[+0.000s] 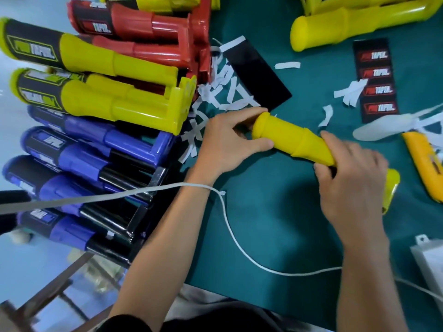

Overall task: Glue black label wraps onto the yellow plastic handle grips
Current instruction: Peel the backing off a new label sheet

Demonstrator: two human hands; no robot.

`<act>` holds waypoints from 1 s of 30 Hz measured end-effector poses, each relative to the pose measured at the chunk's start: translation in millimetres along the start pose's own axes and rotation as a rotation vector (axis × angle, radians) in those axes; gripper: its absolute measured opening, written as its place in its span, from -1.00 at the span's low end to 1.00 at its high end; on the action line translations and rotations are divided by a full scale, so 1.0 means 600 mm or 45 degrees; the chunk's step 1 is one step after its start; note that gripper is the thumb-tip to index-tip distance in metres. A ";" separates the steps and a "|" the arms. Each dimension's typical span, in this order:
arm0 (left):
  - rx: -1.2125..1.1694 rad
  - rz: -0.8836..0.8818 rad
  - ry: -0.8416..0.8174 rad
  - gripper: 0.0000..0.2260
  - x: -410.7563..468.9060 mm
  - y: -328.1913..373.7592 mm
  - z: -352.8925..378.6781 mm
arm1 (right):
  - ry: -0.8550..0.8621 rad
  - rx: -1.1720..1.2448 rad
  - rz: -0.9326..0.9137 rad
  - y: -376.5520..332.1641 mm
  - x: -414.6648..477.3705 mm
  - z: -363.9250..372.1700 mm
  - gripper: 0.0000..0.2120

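Note:
A bare yellow handle grip (291,137) lies slantwise over the green table (275,224), rounded end toward the upper left. My left hand (227,144) holds that rounded end between thumb and fingers. My right hand (352,180) grips the lower part of the handle and hides it; its yellow base (392,188) sticks out beyond the hand. A plain black label wrap (257,75) lies just above the handle. A black label sheet (376,80) with red and white logos lies at the right.
Finished grips are stacked at the left: yellow (115,92), red (148,32) and blue (96,152). More bare yellow grips (347,27) lie at top right. White backing strips (215,92) litter the middle. A yellow utility knife (424,161) and a white cord (239,238) lie nearby.

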State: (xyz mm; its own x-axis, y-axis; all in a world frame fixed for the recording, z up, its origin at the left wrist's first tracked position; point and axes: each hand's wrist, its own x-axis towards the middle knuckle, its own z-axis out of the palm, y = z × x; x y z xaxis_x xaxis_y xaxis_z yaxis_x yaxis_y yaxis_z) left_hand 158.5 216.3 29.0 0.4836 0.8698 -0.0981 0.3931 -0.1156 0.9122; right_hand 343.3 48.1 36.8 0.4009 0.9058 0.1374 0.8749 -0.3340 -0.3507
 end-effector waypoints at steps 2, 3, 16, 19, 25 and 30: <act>0.096 0.026 0.025 -0.44 -0.007 0.001 -0.002 | 0.009 -0.006 -0.016 0.002 0.001 0.001 -0.46; 0.107 0.033 0.029 -0.47 -0.009 0.002 -0.004 | 0.023 0.011 -0.020 -0.001 0.002 0.000 -0.48; 0.011 0.111 0.129 -0.83 -0.005 -0.006 0.002 | -0.274 -0.081 0.071 -0.183 0.256 0.031 -0.74; 0.022 0.075 0.143 -0.82 -0.003 -0.009 0.001 | -0.294 -0.267 0.027 -0.195 0.285 0.062 -0.75; -0.074 0.027 0.257 -0.82 0.002 -0.005 -0.002 | -0.161 -0.121 0.168 -0.180 0.291 0.037 -0.79; -0.211 0.052 0.368 -0.86 -0.002 0.007 -0.003 | 0.176 0.613 0.350 -0.110 0.232 -0.033 -0.88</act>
State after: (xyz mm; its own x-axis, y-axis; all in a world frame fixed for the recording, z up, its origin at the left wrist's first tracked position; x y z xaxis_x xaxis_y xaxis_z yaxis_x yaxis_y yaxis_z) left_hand 157.9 215.5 33.5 0.2454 0.9688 0.0349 0.2340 -0.0941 0.9677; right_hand 346.8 190.9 97.6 0.6564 0.7490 0.0904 0.5242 -0.3666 -0.7686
